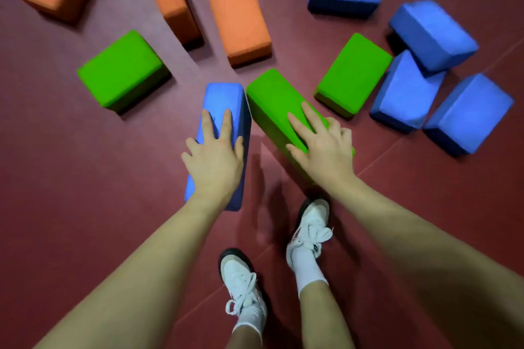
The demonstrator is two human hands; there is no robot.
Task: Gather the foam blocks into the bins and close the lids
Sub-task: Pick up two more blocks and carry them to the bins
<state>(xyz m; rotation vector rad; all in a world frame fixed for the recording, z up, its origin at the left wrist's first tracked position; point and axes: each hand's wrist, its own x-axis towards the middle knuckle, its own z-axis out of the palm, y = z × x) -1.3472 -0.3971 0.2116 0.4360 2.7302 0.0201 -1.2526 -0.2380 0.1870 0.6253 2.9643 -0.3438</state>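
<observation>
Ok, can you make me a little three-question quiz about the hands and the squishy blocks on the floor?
1. True or false: the left hand grips a blue rectangular foam block.
2. Which colour is the rectangular foam block under the right hand? A orange, B green, C blue.
3. Fill in: no storage ____ shows anywhere on the dark red floor.

Key:
1. True; its fingers wrap the blue block's top and sides.
2. B, the green rectangular foam block.
3. Bin; only loose orange, green and blue blocks lie around.
</observation>
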